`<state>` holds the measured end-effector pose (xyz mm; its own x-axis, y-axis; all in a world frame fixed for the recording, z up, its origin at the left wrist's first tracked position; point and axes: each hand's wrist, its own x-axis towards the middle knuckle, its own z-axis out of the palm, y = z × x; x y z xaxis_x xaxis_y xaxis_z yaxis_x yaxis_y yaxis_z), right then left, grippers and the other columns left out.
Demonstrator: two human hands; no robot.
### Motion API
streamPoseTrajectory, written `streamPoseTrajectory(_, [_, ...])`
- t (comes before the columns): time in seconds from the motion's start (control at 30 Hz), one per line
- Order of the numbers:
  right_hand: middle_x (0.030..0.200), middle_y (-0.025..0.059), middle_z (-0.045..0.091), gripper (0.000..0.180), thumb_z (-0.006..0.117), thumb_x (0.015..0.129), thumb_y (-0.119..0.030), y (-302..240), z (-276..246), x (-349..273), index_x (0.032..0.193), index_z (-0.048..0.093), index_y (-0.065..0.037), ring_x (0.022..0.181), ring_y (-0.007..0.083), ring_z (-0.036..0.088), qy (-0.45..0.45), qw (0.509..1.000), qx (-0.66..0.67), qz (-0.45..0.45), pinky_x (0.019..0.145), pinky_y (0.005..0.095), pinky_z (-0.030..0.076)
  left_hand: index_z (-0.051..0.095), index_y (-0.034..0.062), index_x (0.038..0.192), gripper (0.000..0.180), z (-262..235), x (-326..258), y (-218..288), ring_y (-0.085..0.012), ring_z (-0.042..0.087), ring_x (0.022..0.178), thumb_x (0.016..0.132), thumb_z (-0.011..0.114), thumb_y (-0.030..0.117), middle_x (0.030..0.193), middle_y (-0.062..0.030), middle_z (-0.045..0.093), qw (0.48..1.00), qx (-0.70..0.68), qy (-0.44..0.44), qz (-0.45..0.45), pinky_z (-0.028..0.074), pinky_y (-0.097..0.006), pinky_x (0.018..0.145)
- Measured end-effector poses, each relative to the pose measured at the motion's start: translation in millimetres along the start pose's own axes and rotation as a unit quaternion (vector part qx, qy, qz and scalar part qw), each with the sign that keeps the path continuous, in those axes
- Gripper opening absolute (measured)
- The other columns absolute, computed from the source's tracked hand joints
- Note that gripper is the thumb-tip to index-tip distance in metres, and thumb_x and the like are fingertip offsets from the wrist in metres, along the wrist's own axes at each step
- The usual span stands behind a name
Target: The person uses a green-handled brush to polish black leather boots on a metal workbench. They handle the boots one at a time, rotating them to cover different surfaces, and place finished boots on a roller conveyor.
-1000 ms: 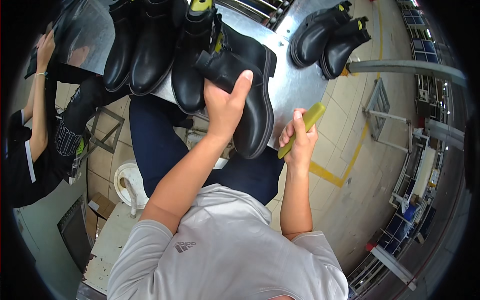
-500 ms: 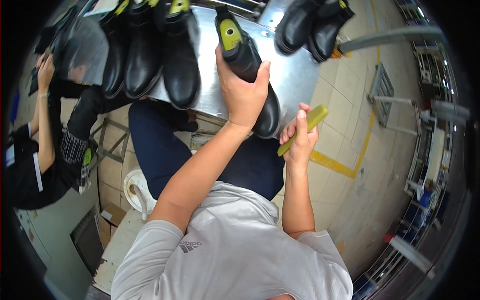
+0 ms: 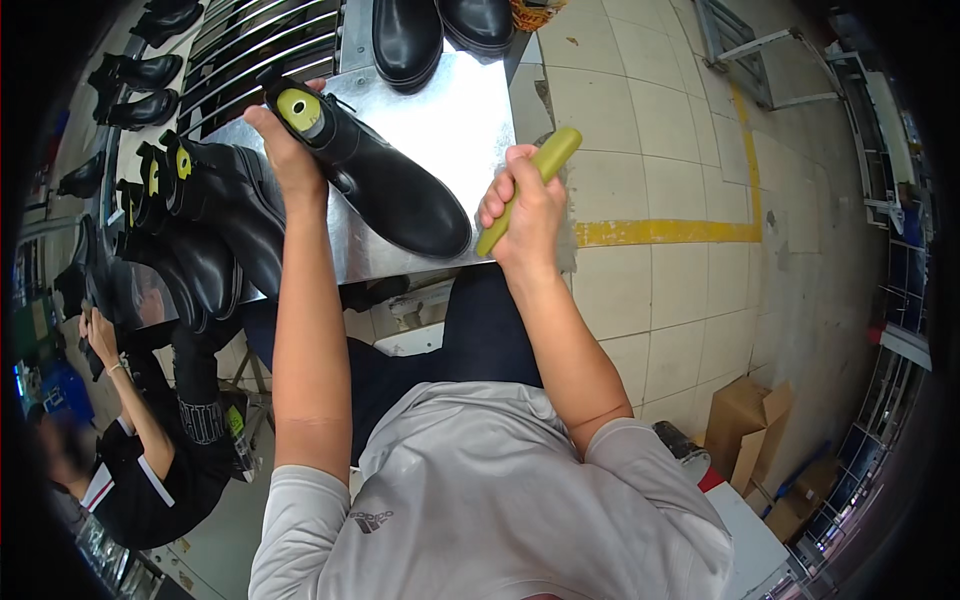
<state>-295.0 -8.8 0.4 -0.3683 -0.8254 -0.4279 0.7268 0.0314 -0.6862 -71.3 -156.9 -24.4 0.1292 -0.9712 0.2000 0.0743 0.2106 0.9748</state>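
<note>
A black ankle boot (image 3: 385, 185) with a yellow-green last in its opening lies on its side on the metal table (image 3: 455, 105). My left hand (image 3: 285, 150) grips the boot at its top, by the last. My right hand (image 3: 525, 205) is closed around a yellow-green stick-like tool (image 3: 540, 170), just right of the boot's toe at the table's near edge.
Several more black boots (image 3: 215, 235) stand in a row at the left of the table, and a pair (image 3: 440, 30) sits at its far end. A person in black (image 3: 150, 450) works at lower left. Cardboard boxes (image 3: 750, 440) lie on the tiled floor at right.
My left hand has laid the boot down on the table with its toe pointing toward me. My right hand with the tool has come up beside the toe.
</note>
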Motion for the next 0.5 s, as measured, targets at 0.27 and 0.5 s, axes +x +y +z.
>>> streamPoseTrajectory(0.27, [0.065, -0.0005, 0.045, 0.01, 0.06, 0.098, -0.014, 3.2, 9.1, 6.8, 0.1, 0.051, -0.009, 0.046, 0.01, 0.045, 0.042, 0.999, -0.006, 0.013, 0.041, 0.028, 0.037, 0.062, 0.0008, 0.109, 0.096, 10.8, -13.4, -1.5, -0.0216, 0.061, 0.093, 0.095, 0.021, 0.086, 0.102, -0.0138, 0.066, 0.997, -0.049, 0.05, -0.008, 0.049, -0.034, 0.09])
streamPoseTrajectory(0.5, [0.064, -0.001, 0.045, 0.013, 0.064, 0.097, -0.012, 5.7, 10.2, 11.2, 0.101, 0.052, -0.009, 0.045, 0.0085, 0.043, 0.05, 0.998, -0.033, 0.004, 0.04, 0.0259, 0.035, 0.062, -0.0001, 0.109, 0.098, 6.9, -20.4, 1.1, -0.019, 0.061, 0.092, 0.095, 0.015, 0.085, 0.103, -0.0101, 0.065, 0.998, -0.025, 0.065, -0.004, 0.048, -0.032, 0.091])
